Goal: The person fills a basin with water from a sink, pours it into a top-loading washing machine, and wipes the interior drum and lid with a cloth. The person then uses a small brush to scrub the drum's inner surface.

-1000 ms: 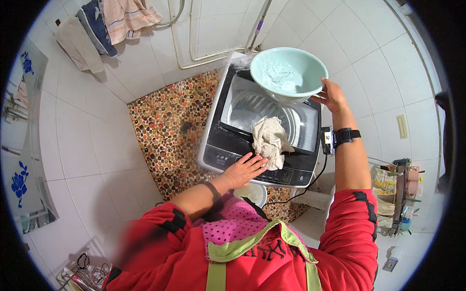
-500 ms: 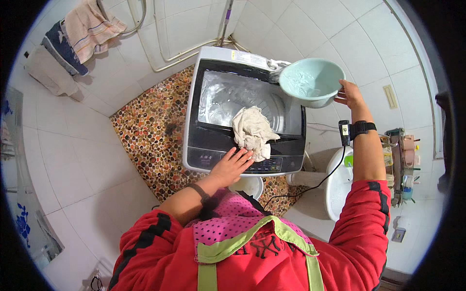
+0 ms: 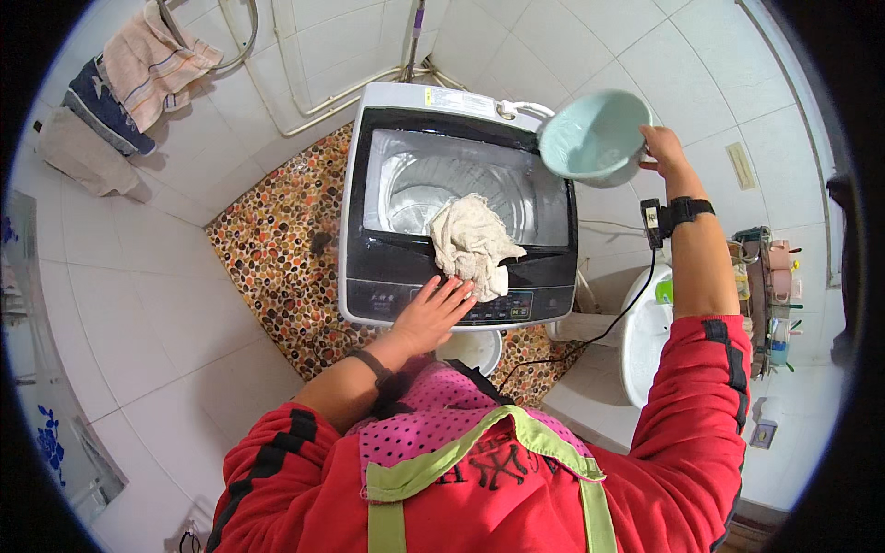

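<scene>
My right hand (image 3: 666, 153) grips the rim of a pale green plastic basin (image 3: 590, 138), tilted beside the back right corner of a top-loading washing machine (image 3: 359, 221). Inside the basin the surface looks wet; how much water it holds I cannot tell. A crumpled off-white cloth (image 3: 472, 241) lies on the machine's black front panel and the glossy top behind it. My left hand (image 3: 433, 311) rests with fingers spread on the panel, its fingertips touching the cloth's lower left edge.
A white bucket (image 3: 472, 350) stands in front of the machine. To the right are a white washbasin (image 3: 645, 341) and a rack of toiletries (image 3: 761, 295). Towels (image 3: 152, 64) hang at the upper left. A cable (image 3: 590, 336) runs from my right wrist.
The basin has tipped further, and the water seen in it before shows less. My left hand stays against the cloth. The whole view has shifted slightly.
</scene>
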Action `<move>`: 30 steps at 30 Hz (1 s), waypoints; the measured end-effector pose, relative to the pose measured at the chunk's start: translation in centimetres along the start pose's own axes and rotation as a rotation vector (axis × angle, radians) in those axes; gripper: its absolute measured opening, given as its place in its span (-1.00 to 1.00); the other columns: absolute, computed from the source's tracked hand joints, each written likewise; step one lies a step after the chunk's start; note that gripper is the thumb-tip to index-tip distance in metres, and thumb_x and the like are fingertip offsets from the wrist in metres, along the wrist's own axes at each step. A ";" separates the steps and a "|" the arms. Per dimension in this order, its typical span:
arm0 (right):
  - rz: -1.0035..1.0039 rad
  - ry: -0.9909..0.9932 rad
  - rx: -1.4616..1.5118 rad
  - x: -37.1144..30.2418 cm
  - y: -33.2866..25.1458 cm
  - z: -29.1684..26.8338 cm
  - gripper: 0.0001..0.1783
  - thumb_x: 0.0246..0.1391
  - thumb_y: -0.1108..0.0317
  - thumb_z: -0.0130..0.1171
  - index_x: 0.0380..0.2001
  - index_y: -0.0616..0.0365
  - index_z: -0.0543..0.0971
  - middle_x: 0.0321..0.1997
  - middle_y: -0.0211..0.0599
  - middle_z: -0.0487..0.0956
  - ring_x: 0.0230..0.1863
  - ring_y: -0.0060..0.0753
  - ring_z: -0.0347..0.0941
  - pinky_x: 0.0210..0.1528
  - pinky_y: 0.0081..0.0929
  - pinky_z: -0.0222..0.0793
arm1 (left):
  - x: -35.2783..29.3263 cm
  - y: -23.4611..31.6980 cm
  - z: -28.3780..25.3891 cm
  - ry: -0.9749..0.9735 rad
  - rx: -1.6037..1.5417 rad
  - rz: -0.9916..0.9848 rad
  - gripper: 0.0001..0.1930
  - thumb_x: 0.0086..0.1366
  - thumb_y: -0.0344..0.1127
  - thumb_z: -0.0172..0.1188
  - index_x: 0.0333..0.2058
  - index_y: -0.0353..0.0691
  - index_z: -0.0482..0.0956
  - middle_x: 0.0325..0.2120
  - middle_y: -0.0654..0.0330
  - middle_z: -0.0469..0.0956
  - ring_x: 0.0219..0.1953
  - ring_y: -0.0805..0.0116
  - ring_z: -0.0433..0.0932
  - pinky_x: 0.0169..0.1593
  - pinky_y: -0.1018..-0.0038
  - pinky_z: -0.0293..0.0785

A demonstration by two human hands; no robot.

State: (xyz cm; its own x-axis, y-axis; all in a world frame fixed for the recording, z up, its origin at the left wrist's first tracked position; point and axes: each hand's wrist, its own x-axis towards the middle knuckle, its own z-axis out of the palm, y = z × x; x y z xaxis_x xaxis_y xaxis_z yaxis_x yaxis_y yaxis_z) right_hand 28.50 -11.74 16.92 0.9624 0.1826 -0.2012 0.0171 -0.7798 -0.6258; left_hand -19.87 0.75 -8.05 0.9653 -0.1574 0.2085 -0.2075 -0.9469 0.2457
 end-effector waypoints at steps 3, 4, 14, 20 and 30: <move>-0.053 -0.023 0.021 -1.0 -3.1 3.3 -0.53 0.15 0.15 0.07 -0.01 0.30 0.51 0.01 -0.08 0.49 0.00 -0.07 0.45 -0.14 -0.04 0.60 | 0.0 0.0 0.0 0.001 0.010 0.003 -0.08 -0.06 0.00 0.39 0.31 -0.02 0.24 0.38 0.14 0.08 0.39 0.07 0.06 0.42 0.04 -0.13; -0.066 -0.045 0.040 -1.3 -4.1 4.2 -0.53 0.16 0.15 0.07 0.00 0.31 0.51 0.01 -0.08 0.49 0.00 -0.07 0.45 -0.13 -0.04 0.60 | 0.1 0.0 0.0 0.009 0.014 0.001 -0.08 -0.05 0.00 0.39 0.31 -0.02 0.23 0.39 0.14 0.07 0.39 0.08 0.06 0.42 0.04 -0.13; -0.285 -0.267 0.169 -6.1 -11.1 9.7 -0.51 0.21 0.13 0.05 0.03 0.34 0.48 0.01 -0.06 0.46 0.04 -0.12 0.41 -0.04 -0.09 0.58 | 0.0 0.1 -0.2 0.007 -0.017 0.000 -0.05 -0.04 -0.02 0.39 0.33 -0.03 0.18 0.39 0.14 0.07 0.40 0.11 0.04 0.41 0.04 -0.10; -0.360 -0.346 0.085 -10.6 -10.9 9.6 -0.51 0.24 0.09 0.03 0.01 0.32 0.51 -0.04 -0.14 0.51 -0.01 -0.23 0.46 -0.02 -0.16 0.58 | 0.1 0.1 0.1 -0.027 0.032 -0.005 -0.06 -0.02 0.04 0.37 0.34 0.02 0.17 0.39 0.13 0.06 0.40 0.08 0.04 0.42 0.03 -0.16; -0.286 -0.366 -0.007 -14.3 -4.3 7.1 -0.53 0.23 0.06 0.05 -0.08 0.29 0.55 -0.19 -0.24 0.55 -0.15 -0.35 0.48 -0.17 -0.28 0.55 | 0.1 0.3 0.4 -0.041 -0.036 -0.025 -0.06 -0.08 -0.02 0.41 0.32 -0.02 0.21 0.40 0.13 0.04 0.41 0.09 0.03 0.43 0.03 -0.16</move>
State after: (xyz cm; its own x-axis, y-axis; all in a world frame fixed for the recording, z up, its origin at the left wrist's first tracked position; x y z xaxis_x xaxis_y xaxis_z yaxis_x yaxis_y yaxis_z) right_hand 12.72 -6.71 17.16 0.7598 0.5891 -0.2749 0.2707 -0.6712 -0.6901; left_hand -19.77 0.39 -8.30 0.9758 -0.1459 0.1627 -0.1880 -0.9401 0.2843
